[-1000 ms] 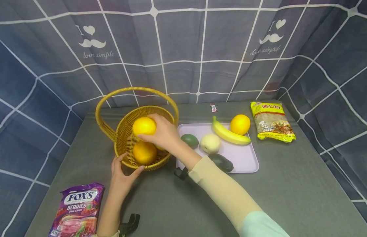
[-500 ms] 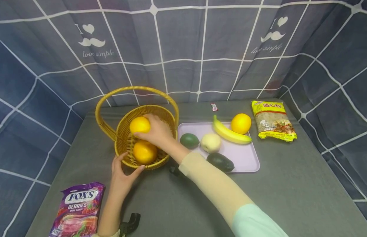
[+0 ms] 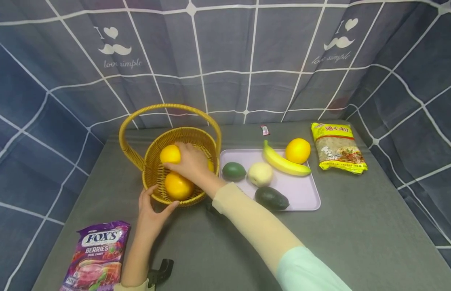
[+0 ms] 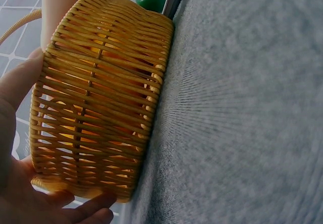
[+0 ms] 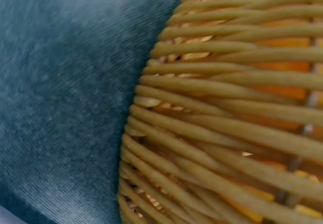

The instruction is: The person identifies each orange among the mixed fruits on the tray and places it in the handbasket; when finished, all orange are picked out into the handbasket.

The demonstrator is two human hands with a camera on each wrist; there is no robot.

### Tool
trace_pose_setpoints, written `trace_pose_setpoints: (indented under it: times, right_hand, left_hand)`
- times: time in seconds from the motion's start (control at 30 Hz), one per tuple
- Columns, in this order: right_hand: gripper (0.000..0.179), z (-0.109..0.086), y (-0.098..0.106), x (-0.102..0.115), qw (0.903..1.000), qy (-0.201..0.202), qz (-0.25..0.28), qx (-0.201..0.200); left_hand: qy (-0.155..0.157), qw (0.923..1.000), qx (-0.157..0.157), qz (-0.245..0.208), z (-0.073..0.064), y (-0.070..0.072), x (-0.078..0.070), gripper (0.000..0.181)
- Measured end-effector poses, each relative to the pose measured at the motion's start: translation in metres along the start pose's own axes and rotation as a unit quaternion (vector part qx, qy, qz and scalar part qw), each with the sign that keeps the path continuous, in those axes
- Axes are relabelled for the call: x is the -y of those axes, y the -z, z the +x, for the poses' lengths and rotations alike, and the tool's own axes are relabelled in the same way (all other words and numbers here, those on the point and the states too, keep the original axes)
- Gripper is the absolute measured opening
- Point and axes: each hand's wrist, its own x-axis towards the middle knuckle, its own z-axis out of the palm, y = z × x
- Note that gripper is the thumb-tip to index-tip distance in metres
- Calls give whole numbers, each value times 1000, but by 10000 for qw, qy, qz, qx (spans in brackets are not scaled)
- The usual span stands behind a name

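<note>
A yellow wicker basket [image 3: 196, 199] with a tall handle stands on the left half of the table. My left hand [image 3: 152, 218] grips its near rim, thumb and fingers spread apart. In the left wrist view that hand [image 4: 15, 148] lies along the woven side. My right hand [image 3: 192, 161] is inside the basket, holding an orange [image 3: 170, 154] in its fingers. Just below, a second orange [image 3: 179, 186] rests in the basket. A bit of another yellow fruit [image 3: 210, 165] peeks out behind my right hand. The right wrist view shows only the basket's weave [image 5: 212, 113] and cloth.
Right of the basket, a lilac tray [image 3: 305, 200] bears a green fruit [image 3: 234, 171], a pale round fruit [image 3: 260, 174], a dark avocado [image 3: 271, 198], a banana [image 3: 285, 162] and an orange [image 3: 298, 150]. Also around: pasta bag [image 3: 338, 147], candy bag [image 3: 96, 258], small wrapped sweet [image 3: 264, 130].
My right hand has moved slightly left and lower into the basket with the orange. My left hand keeps its place on the rim.
</note>
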Motion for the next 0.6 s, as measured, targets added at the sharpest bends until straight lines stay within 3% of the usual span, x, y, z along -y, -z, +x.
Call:
trace_pose_setpoints:
  times: [0.2,0.6]
  right_hand:
    - [73,0,-2,-1,9960,-112,-780,420]
    - [73,-6,1,-4,9970,-19,-739,227]
  left_hand:
    - [33,10000,42,4,-1,1,0,84]
    - [-30,10000,-4,54,0,0,2,84]
